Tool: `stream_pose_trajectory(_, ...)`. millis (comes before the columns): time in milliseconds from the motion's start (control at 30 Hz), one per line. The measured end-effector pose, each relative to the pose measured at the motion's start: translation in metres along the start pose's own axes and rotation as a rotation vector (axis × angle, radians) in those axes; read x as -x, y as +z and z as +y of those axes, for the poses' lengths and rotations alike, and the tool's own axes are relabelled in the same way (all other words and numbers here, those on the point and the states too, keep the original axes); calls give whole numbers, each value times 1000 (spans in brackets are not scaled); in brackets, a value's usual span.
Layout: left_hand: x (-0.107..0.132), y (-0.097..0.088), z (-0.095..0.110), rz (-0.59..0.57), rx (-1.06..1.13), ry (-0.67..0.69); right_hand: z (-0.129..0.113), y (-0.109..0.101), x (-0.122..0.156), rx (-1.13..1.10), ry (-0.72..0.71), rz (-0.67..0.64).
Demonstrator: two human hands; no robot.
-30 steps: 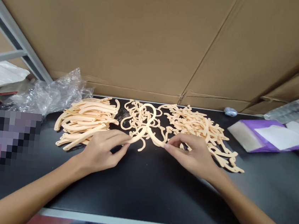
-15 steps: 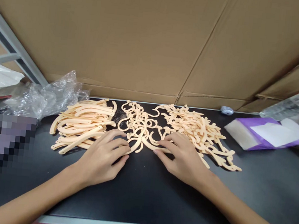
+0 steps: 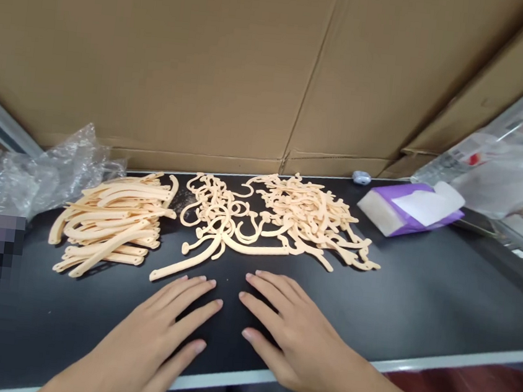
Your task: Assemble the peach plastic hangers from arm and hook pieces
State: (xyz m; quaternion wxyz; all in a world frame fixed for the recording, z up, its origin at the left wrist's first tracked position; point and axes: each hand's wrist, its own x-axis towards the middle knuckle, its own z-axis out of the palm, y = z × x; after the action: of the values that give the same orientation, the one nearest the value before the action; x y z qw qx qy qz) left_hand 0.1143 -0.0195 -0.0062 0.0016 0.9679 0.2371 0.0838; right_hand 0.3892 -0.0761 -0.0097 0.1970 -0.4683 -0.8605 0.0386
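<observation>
Across the flat black tabletop [image 3: 443, 290] we go, tall brown cardboard sheets [image 3: 187, 57] standing right behind it! Far left, crumpled clear plastic wrap [image 3: 54, 168]; to its right and nearer, a stack of long curved cream strips [image 3: 114, 218]. Dead centre, a tangle of thin cream hooks [image 3: 205, 193], and at its front, a two-armed cream hanger-shaped piece [image 3: 222, 234]. Right of that, a heap of short wavy cream pieces [image 3: 307, 210], then a purple tissue pack [image 3: 388, 212]. Up front, left hand [image 3: 153, 334] and right hand [image 3: 293, 336], side by side, apart!
</observation>
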Motion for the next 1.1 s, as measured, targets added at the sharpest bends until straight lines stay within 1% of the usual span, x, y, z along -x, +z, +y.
stream_pose_trajectory(167, -4, -4, 1, 26, 10, -5, -2, -1, -1, -13, 4, 9)
stream_pose_trajectory(300, -12, -5, 1, 29, 61, -36, -3, 1, 1, -8, -5, 29)
stream_pose_trajectory(400, -17, -5, 3, 25, 82, -66, -3, 1, 1, -6, -1, 20)
stream_pose_trajectory(567, -14, -3, 4, 37, 49, -69, -3, -3, 0, -5, 4, 12)
stream_pose_trajectory(633, -17, -4, 4, 59, 41, -64, -3, -4, 1, 1, -1, 27)
stream_pose_trajectory(733, -37, -4, 3, 128, 36, -54, -3, -2, 3, 15, -19, 74)
stream_pose_trajectory(833, -74, -3, 1, 202, -26, -32, -2, 0, 5, 7, -32, 116)
stream_pose_trajectory(900, -100, -1, 0, 231, -107, 6, -1, 0, 6, 0, -32, 127)
stream_pose_trajectory(967, -120, 3, -1, 246, -175, 35, -1, 0, 6, -4, -30, 128)
stream_pose_trajectory(1033, -133, 7, -2, 248, -212, 50, -1, 0, 5, -13, -24, 124)
stream_pose_trajectory(1100, -139, 10, -1, 259, -227, 59, -1, -1, 4, -24, -18, 122)
